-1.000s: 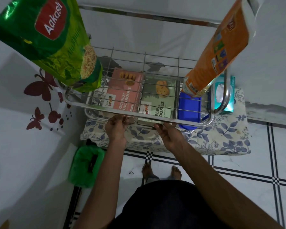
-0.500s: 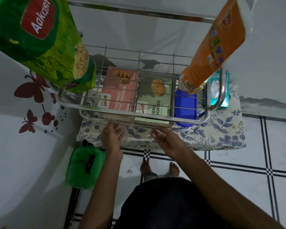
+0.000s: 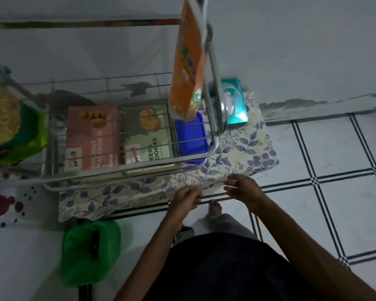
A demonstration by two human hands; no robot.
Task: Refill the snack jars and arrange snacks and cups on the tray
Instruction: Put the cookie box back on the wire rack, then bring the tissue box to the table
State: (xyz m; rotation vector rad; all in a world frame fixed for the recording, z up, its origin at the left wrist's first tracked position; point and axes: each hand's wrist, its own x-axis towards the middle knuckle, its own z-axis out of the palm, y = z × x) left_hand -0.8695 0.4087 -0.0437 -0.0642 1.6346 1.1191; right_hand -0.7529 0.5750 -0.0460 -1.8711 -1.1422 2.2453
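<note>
Below the wire rack [image 3: 126, 172], nothing is held: the left hand [image 3: 186, 199] is loosely curled, the right hand [image 3: 242, 187] relaxed.

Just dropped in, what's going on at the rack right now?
A person stands at a wire rack on a floral-covered table. Both hands are off it and hold nothing: the left hand loosely curled, the right hand relaxed, both near the table's front edge. In the rack lie a pink macaroon box, a cookie box and a blue container. A green snack bag and an orange packet stand higher up.
</note>
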